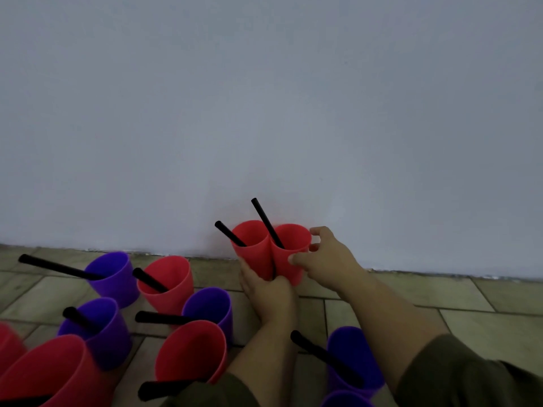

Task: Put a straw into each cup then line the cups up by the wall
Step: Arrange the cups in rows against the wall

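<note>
Fingers [296, 258] of right hand [329, 257] clamped on right red cup [289, 259] | left hand [267, 286] grips left red cup [252, 248] | cups touching, black straws inside, by wall [264, 113]

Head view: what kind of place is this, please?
Probably an indoor room, seen at floor level: a tiled floor meets a plain painted wall, and the cups stand directly on the tiles, with no furniture in view.
</note>
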